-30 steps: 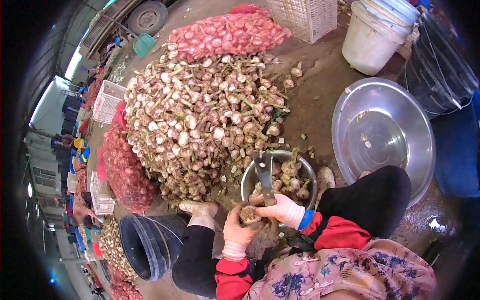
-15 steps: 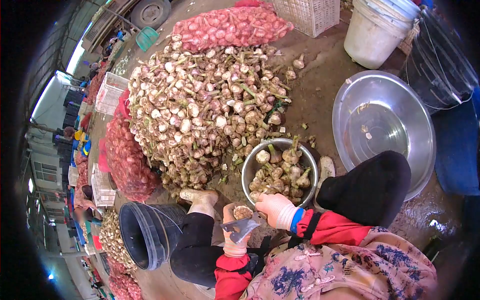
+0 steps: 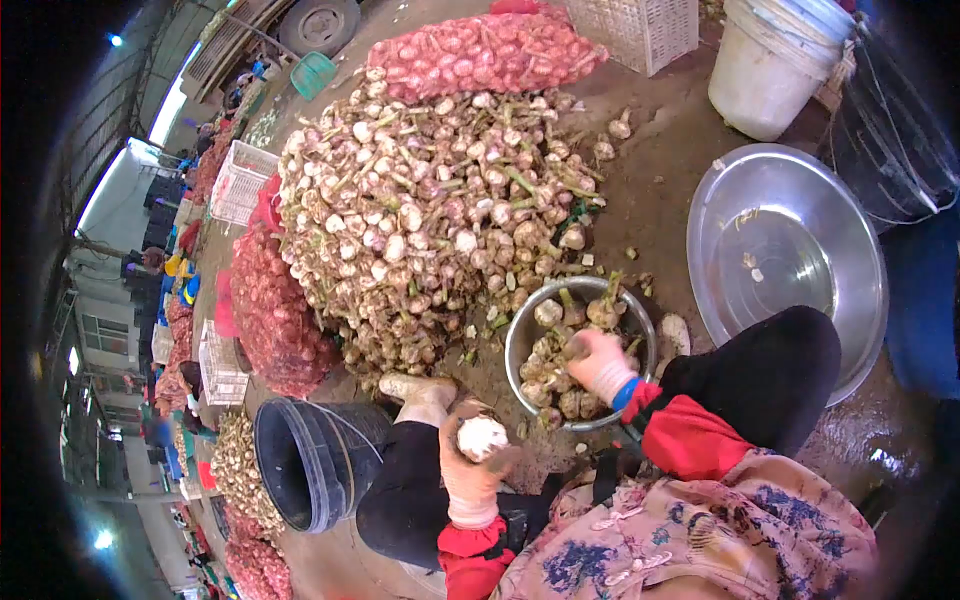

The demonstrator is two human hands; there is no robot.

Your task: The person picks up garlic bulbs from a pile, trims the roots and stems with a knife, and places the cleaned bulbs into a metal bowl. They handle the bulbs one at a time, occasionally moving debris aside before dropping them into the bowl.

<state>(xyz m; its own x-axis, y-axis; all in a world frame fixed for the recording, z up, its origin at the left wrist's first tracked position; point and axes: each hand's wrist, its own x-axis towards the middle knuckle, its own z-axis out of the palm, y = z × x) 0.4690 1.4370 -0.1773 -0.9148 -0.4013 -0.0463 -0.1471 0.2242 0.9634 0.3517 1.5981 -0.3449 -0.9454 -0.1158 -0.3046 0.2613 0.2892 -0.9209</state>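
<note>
My left hand (image 3: 468, 482) is gloved and grips a trimmed white garlic bulb (image 3: 482, 436) above my left knee. My right hand (image 3: 601, 364), also gloved, reaches into a small steel bowl (image 3: 512, 346) full of untrimmed garlic. Its fingers are curled on a bulb with a stem (image 3: 574, 347) there. No knife shows in either hand. A big heap of garlic with stalks (image 3: 440, 215) lies just beyond the bowl.
A black bucket (image 3: 305, 470) stands by my left leg. A large steel basin (image 3: 800, 250) lies to the right, with a white bucket (image 3: 770, 70) and a dark tub (image 3: 890, 140) behind it. Red mesh sacks (image 3: 480, 55) and white crates (image 3: 640, 25) ring the heap.
My right hand has left the bulb it was cutting and moved right into the bowl; the knife is out of sight. My left hand now holds up the trimmed bulb.
</note>
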